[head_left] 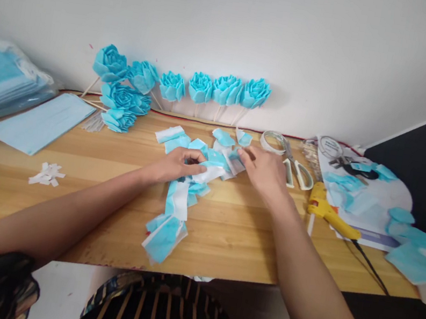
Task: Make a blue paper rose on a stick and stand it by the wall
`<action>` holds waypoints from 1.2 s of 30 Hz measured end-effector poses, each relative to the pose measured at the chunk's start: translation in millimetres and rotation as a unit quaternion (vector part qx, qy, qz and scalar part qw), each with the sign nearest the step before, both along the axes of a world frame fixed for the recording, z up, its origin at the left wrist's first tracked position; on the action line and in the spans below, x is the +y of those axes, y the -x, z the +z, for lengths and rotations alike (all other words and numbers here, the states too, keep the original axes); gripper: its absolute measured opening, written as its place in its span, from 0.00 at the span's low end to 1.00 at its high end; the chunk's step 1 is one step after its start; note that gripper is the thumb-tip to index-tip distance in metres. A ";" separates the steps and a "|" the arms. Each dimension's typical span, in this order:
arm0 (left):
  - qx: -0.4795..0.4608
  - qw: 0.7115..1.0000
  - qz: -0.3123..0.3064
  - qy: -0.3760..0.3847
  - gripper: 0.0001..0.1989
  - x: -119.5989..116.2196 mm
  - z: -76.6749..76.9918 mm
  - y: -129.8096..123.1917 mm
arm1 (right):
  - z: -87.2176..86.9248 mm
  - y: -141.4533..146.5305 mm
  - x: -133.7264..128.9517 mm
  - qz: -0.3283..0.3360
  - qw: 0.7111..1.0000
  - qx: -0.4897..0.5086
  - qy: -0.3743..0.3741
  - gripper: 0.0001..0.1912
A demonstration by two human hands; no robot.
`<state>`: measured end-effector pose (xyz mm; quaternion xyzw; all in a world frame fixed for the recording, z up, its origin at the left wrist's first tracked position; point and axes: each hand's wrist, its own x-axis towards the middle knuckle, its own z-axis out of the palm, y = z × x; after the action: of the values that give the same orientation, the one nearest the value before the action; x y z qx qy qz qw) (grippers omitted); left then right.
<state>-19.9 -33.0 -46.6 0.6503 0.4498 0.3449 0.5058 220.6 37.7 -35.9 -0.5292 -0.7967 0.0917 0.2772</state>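
Cut pieces of blue-and-white non-woven fabric (177, 200) lie in a loose, overlapping heap in the middle of the wooden table. My left hand (179, 166) is at the heap's left side, fingers curled and thumb stretched along a white-sided fabric piece (210, 173). From the right, my right hand (262, 169) reaches in with its fingertips closed on the edge of a fabric piece (233, 162). The fingertips of both hands are partly hidden, so their exact hold is hard to see. A larger blue piece (164, 241) lies nearest the table's front edge.
Several blue fabric flowers on sticks (200, 88) lean against the wall. Scissors (297, 168), a tape roll (273, 142) and a yellow glue gun (330, 212) lie right. Bagged blue sheets (1, 83), flat sheets (45, 120) and white strips (47, 174) are left.
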 end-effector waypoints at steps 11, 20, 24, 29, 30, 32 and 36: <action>-0.019 0.999 0.034 -0.009 0.20 2.6 -5.1 0.2 | 2.9 2.0 -3.7 -0.003 0.995 0.061 -0.081 0.08; -0.014 0.999 0.034 -0.022 0.22 2.5 -3.0 0.9 | 10.7 21.5 -25.8 0.271 0.958 0.080 0.048 0.07; 0.003 0.999 0.010 -0.032 0.23 0.9 2.4 0.4 | 13.5 23.1 -29.8 0.206 0.970 0.116 0.061 0.04; 0.040 0.996 -0.049 -0.070 0.17 -0.2 2.2 -1.7 | 14.5 19.9 -29.2 0.179 0.969 0.149 0.081 0.05; 0.055 0.994 -0.054 -0.077 0.16 -0.3 1.2 -1.8 | 13.5 19.6 -28.8 0.176 0.968 0.158 0.081 0.06; 0.080 0.991 -0.059 -0.086 0.15 -0.3 -1.6 -1.3 | 10.4 19.2 -27.7 0.170 0.965 0.183 0.074 0.07; 0.069 0.990 -0.067 -0.099 0.11 1.1 -7.2 0.6 | 2.4 18.5 -21.8 0.156 0.949 0.260 0.083 0.08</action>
<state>-20.4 -32.0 -53.8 0.7483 0.4027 0.3071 0.4284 202.0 15.9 -33.4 -0.3777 -0.7589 0.3342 0.4119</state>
